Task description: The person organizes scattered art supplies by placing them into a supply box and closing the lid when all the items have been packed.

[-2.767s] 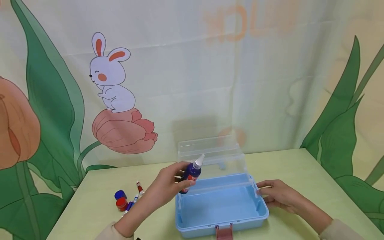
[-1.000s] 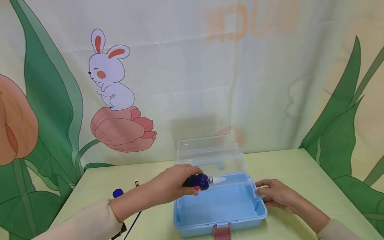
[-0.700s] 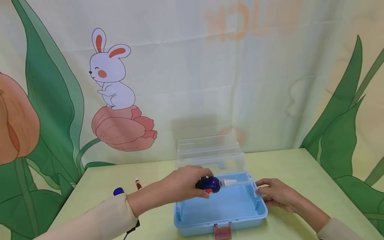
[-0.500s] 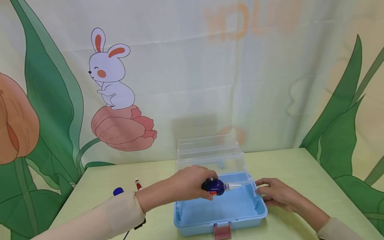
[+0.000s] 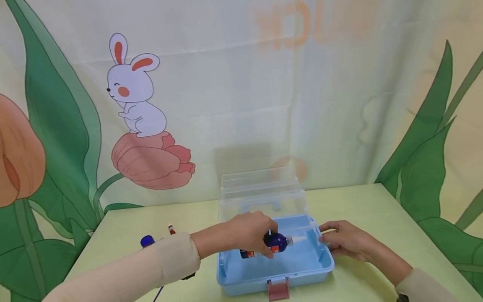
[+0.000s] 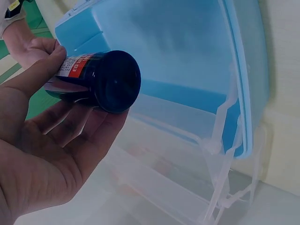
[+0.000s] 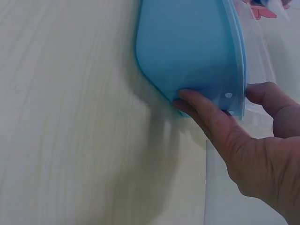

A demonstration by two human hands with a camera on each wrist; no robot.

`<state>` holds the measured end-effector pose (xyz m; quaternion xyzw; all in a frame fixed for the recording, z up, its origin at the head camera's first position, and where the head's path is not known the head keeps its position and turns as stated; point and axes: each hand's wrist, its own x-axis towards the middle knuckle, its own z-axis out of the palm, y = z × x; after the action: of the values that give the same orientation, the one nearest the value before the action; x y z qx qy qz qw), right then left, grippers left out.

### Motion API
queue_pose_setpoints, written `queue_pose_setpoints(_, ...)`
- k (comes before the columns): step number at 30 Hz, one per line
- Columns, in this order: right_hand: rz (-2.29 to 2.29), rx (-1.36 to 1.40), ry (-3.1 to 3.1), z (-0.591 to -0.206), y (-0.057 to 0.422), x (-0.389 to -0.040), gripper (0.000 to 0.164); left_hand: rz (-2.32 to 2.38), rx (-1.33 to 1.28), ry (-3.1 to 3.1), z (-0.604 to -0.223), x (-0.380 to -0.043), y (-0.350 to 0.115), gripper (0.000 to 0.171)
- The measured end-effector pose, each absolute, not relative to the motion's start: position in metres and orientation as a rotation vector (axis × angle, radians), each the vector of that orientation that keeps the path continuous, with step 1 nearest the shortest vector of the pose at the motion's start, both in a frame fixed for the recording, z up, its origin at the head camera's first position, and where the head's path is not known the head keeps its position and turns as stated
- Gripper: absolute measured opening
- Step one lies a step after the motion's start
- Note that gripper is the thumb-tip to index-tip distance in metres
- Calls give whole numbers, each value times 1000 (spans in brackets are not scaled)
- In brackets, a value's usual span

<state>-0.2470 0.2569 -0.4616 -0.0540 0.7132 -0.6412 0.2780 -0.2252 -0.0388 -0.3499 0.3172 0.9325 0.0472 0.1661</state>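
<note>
Carefully, your left hand [image 5: 250, 230] grips the one bottle [image 5: 278, 242], nearly level above the floor of the one blue box [image 5: 245, 289].
Your right hand [image 5: 349, 240] pinches the box's right end between thumb and fingers; should that hold loosen, a bump from the bottle could shift the box or jar its one clear lid [image 5: 260, 184], which stands raised behind. The one white nozzle [image 5: 298, 238] points rightward: pushing too far could knock it on the end wall, and lying level it might drip if unsealed, which you can't tell from here. Low over the table, your left sleeve [image 5: 151, 264] could sweep aside the one visible red marker [image 5: 171, 229] and one blue-topped jar [image 5: 147, 240]; more may be hidden behind it. Count one reddish latch [image 5: 278, 290] too.
</note>
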Motion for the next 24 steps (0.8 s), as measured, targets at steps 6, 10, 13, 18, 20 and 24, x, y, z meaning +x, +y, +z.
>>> queue_pose_setpoints(6,-1738,-164,1820,-462,262,-251,68,130,873,2637,-358,-227,-37,41)
queue_pose_setpoints(10,-1773,-171,1757,-464,264,-251,72,143,839,2630,-362,-227,-37,40)
queue_pose_setpoints(13,-1787,-165,1736,-464,265,-251,72,133,834,2624,-365,-229,-36,38)
queue_pose_setpoints(18,-1794,-192,1703,-462,265,-248,73,86,836,2612,-371,-230,-33,35)
queue_pose_setpoints(20,-1793,-202,1695,-461,265,-247,74,72,843,2604,-373,-231,-32,34)
queue_pose_setpoints(24,-1783,-194,1694,-459,264,-246,73,35,894,2582,-377,-231,-30,29)
